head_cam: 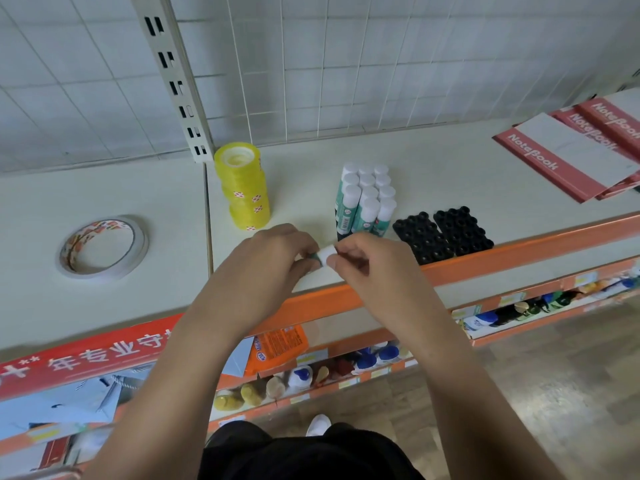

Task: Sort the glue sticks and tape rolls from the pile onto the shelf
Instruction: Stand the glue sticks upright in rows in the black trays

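Now, one glue stick [325, 255], left hand [277, 252], right hand [363, 259], two trays [420, 240]

Looks forward and steeply down from head height, wide-angle, close over the shelf [450, 174]. Takes in wall grid [381, 64] at 12 o'clock, floor [554, 393] at 5 o'clock, left hand [273, 258] and right hand [367, 261] near centre. Stands alone as the only view.

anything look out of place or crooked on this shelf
The yellow tape stack is staggered, its upper rolls shifted left of the lower ones. One wide tape roll lies flat alone on the left panel, apart from the stack. The notebooks overlap askew.
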Motion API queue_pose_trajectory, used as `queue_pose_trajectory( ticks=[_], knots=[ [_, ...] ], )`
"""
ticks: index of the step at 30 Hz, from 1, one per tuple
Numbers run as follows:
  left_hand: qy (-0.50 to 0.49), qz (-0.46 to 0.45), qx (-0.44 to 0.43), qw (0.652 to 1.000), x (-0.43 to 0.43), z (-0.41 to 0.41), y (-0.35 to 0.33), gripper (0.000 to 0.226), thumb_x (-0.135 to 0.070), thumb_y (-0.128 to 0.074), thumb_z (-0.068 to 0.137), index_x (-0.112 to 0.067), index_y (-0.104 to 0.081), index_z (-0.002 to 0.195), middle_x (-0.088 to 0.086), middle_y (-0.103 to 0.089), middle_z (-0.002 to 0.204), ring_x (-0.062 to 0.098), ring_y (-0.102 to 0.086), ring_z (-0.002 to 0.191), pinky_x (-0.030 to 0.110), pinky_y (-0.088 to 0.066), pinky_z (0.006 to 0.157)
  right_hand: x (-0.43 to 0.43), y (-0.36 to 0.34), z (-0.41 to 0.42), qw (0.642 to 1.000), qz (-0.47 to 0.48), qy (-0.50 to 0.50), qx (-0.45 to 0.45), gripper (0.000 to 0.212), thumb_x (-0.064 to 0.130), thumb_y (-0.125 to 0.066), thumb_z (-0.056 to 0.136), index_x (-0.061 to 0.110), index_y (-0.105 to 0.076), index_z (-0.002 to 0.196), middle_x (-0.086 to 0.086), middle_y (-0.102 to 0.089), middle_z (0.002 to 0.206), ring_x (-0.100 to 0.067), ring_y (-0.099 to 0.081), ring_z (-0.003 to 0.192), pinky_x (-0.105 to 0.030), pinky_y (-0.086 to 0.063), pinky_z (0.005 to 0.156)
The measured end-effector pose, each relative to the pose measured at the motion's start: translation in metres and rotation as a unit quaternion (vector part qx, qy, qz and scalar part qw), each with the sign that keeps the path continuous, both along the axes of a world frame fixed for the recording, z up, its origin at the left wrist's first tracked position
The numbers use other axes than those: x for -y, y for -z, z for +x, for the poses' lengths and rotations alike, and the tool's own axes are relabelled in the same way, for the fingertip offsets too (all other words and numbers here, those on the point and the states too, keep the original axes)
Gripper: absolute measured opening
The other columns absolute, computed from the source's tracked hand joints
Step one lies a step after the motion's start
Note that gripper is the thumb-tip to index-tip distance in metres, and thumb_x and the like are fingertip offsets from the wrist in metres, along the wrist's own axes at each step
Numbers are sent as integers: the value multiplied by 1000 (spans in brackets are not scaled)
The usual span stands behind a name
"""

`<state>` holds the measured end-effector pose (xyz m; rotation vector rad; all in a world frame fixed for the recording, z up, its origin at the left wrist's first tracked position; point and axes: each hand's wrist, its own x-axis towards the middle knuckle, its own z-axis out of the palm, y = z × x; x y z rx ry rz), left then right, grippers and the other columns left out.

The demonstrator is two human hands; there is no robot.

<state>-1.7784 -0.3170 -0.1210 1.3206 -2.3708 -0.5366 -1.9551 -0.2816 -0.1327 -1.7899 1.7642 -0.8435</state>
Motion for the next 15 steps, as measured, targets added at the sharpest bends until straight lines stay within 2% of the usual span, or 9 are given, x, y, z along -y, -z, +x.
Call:
queue_pose_trajectory(
  ticks=[3, 5, 7, 9, 15],
  knots=[
    [9, 2, -24, 1000, -1, -5, -1, 35, -25, -61, 93, -27, -57, 128, -6, -65, 101, 15, -58, 82, 36, -51, 75, -1, -1, -1, 1000, -18, 6, -11, 24, 28, -66, 93, 17, -70, 114, 7, -72, 99, 1, -63, 86, -10, -49, 80],
    [24, -10, -27, 999, 0, -9, -2, 42, -23, -60, 93, -32, -53, 134, -5, -63, 100, 14, -56, 78, 37, -52, 74, -1, -1, -3, 999, -22, 5, -43, 25, 29, -63, 95, 17, -69, 116, 6, -70, 100, -3, -61, 89, -19, -50, 81],
    [34, -28, -29, 999, 2, -12, -4, 42, -21, -60, 93, -33, -55, 133, -3, -59, 99, 18, -57, 79, 40, -52, 71, -2, -1, -7, 996, -17, -1, -89, 27, 28, -61, 95, 16, -67, 119, 3, -66, 104, -9, -59, 91, -27, -50, 83],
    [37, -46, -36, 998, 5, -16, -7, 37, -20, -60, 93, -31, -57, 128, -2, -58, 97, 20, -59, 78, 41, -53, 69, -3, 1, -13, 994, -13, 0, -113, 25, 26, -61, 95, 15, -67, 117, 0, -64, 105, -12, -58, 91, -29, -50, 82],
    [17, -80, -93, 992, 13, -35, -11, 29, -14, -65, 89, -23, -55, 115, -4, -61, 92, 16, -62, 70, 39, -54, 67, 1, 4, -28, 991, -21, 89, -95, 14, 22, -65, 93, 10, -66, 100, -1, -64, 94, -16, -59, 88, -35, -50, 78]
  ],
)
